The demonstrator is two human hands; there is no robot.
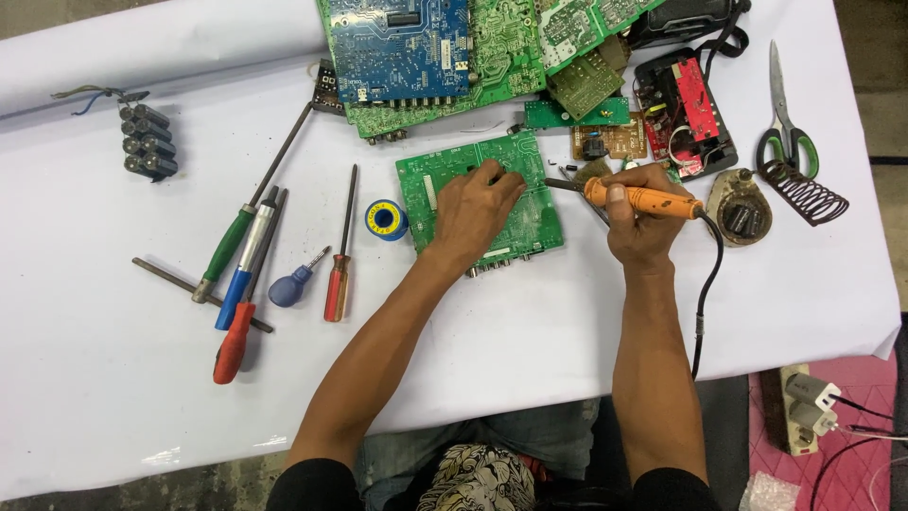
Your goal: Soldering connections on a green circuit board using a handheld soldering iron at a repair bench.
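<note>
Left hand point(478, 210) flat on board point(445, 180), right hand point(643, 222) gripping iron point(634, 197)

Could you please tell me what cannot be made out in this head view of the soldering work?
- Soldering iron tip: too small.
- Middle of green circuit board: hidden by left hand.
- Board pile: cut by top edge.
- Right hand fingertips: curled under the handle.

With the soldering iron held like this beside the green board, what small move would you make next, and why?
Probably ease the soldering iron tip a little further left onto the green circuit board. The right hand holds its orange handle with the tip at the board's right edge, apparently not yet on it, while the left hand presses the board flat, fingers near that edge.
</note>
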